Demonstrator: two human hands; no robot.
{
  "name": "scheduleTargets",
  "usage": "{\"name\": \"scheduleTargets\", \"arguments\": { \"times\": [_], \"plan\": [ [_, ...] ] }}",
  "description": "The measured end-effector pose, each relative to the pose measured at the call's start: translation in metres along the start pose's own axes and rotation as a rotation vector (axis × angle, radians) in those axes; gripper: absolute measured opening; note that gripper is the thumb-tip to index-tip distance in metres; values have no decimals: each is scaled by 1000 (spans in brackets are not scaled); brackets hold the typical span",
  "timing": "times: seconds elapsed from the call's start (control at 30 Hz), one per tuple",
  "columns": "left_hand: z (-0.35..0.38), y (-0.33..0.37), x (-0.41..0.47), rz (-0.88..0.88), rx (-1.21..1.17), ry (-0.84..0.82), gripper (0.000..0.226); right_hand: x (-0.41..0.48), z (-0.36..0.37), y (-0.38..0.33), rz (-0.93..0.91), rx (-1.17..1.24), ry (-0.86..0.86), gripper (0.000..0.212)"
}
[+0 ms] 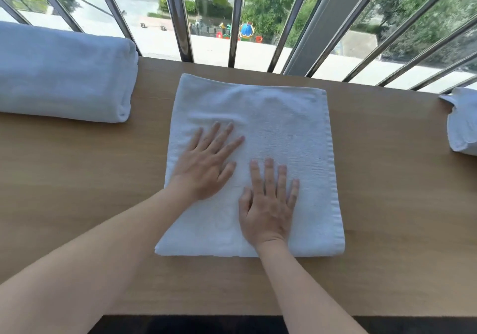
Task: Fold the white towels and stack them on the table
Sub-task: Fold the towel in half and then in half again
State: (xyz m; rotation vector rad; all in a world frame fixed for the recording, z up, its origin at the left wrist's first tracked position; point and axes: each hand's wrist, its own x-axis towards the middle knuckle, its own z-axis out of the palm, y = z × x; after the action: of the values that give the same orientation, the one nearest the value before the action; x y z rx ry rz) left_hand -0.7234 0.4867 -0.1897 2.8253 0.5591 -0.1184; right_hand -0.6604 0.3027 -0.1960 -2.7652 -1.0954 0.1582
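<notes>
The light wooden counter [77, 178] runs below a window's metal bars [180, 23]. On the folded white towel [284, 127] at its middle, the left hand [206, 165] and right hand [268, 209] press flat, fingers straight and spread, gripping nothing.

Bare forearms [103, 256]; bare left hand [206, 168], right hand [267, 204]; nails [269, 162] short, plain.

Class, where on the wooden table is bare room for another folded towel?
The wooden table is bare between the flat folded white towel and the thick folded white bundle at left, and between it and the crumpled white cloth at right. Crowded: the centre, under left hand and right hand.
</notes>
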Motion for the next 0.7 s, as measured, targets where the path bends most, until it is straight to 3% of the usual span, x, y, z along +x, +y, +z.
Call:
{"name": "scheduleTargets", "arguments": {
  "times": [0.5,0.57,0.63,0.7],
  "plan": [
    [-23,-34,116,-160,-3,36,59,2,5,3,-32,-23,87,65],
    [-20,-24,103,-29,-36,40,58,0,4,2,-31,-16,91,65],
    [-18,-17,94,227,12,-16,57,2,4,1,-30,-15,99,65],
    [-21,-23,107,287,24,-48,56,2,5,1,-24,-16,107,65]
  ]
}}
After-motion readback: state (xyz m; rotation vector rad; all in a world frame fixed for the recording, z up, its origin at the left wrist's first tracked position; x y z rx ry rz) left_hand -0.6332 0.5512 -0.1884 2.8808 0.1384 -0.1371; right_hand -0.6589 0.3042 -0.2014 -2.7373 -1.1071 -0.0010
